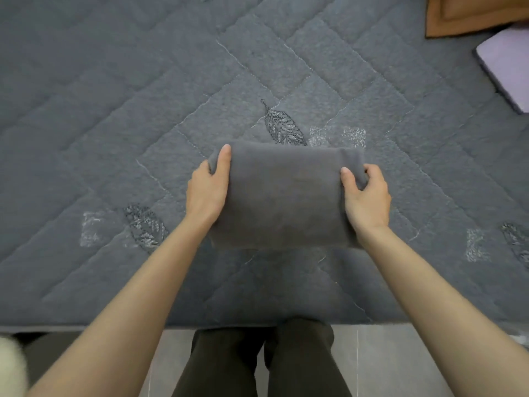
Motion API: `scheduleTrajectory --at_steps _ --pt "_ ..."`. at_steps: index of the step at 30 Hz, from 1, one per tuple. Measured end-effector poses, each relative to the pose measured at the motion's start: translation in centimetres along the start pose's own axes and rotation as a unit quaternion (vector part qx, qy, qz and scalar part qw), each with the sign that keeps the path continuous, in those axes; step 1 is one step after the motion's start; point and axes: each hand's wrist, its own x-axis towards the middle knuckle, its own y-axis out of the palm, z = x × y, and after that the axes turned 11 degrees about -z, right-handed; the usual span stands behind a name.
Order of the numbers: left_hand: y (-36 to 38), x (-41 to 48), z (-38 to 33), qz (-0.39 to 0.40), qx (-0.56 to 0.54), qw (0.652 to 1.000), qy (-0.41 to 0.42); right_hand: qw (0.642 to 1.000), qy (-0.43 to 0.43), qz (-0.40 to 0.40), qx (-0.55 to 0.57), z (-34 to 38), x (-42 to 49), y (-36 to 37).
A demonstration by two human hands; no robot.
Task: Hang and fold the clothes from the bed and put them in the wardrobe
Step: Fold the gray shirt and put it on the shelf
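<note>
A dark grey fleece garment (pixel 283 196), folded into a compact rectangle, is held over the grey quilted bed cover (pixel 114 110). My left hand (pixel 207 190) grips its left edge, thumb on top and fingers hidden under the fabric. Its right edge is gripped the same way by my right hand (pixel 366 196). Whether the bundle rests on the bed or hovers just above it is unclear. No wardrobe or hanger is in view.
A brown cushion (pixel 469 15) lies at the bed's far right corner, with a lilac flat item (pixel 506 67) beside it. The bed's front edge (pixel 86 328) runs across the bottom. My dark trousers (pixel 257 365) stand on grey floor tiles. Something white and fluffy (pixel 10 365) sits bottom left.
</note>
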Motion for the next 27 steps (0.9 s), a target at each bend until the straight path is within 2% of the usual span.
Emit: scheduleTrajectory --at_steps 8,14,17,21,27 --pt "-13.2 -5.9 4.1 -0.042 -0.128 0.989 -0.066 0.987 -0.065 0.147 0.021 7.4 -8.1 -1.2" --pt "-20.0 -13.6 8.6 -0.127 -0.208 0.960 -0.140 0.949 -0.166 0.268 0.003 11.4 -14.3 -1.3" --pt "-21.4 -18.6 11.0 -0.197 -0.242 0.932 -0.186 0.913 -0.222 0.343 -0.012 12.5 -17.3 -1.6" --pt "-22.1 -26.4 12.8 -0.309 -0.282 0.877 -0.235 0.850 -0.301 0.433 -0.029 13.3 -21.4 -2.9" --pt "-22.5 -39.3 14.4 -0.457 -0.340 0.773 -0.281 0.744 -0.410 0.526 -0.050 13.1 -29.3 -7.6"
